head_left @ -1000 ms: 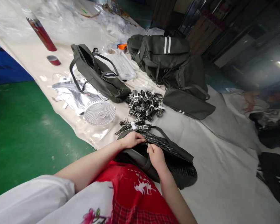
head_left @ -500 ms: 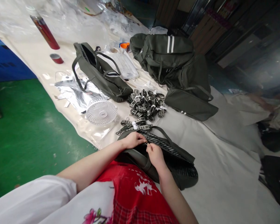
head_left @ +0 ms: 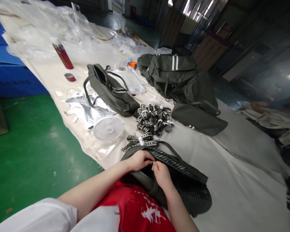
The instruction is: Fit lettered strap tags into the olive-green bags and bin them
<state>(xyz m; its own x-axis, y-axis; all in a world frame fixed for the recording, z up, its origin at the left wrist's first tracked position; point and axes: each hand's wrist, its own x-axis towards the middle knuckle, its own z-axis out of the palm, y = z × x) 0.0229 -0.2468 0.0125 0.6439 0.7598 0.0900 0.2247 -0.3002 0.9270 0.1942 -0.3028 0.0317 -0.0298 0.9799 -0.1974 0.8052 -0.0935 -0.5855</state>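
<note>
A dark olive-green bag (head_left: pixel 200 203) lies in front of me with its long opening apart, showing a black lining with white print (head_left: pixel 175 162). Over the opening my left hand (head_left: pixel 140 160) is closed in a pinch. My right hand (head_left: pixel 161 174) pinches just beside it, and the fingertips of both nearly meet. Something small sits between them, too little to name. One handle (head_left: pixel 171 147) loops up on the far side of the bag. Just beyond lies a folded black strap with white lettering (head_left: pixel 145 140), tied with a white band.
A pile of lettered straps (head_left: pixel 152 120) and a white fan (head_left: pixel 108 128) lie ahead. Farther back are another green bag (head_left: pixel 111 93), stacked green bags (head_left: pixel 183 72), a red bottle (head_left: pixel 64 57), its cap (head_left: pixel 70 77), orange tape (head_left: pixel 132 64) and clear plastic (head_left: pixel 60 29). Blue boxes (head_left: pixel 16 80) stand left.
The view has tilted upward, so everything sits lower in the picture. Both hands stay pinched together at the bag's opening, with little visible shift along it.
</note>
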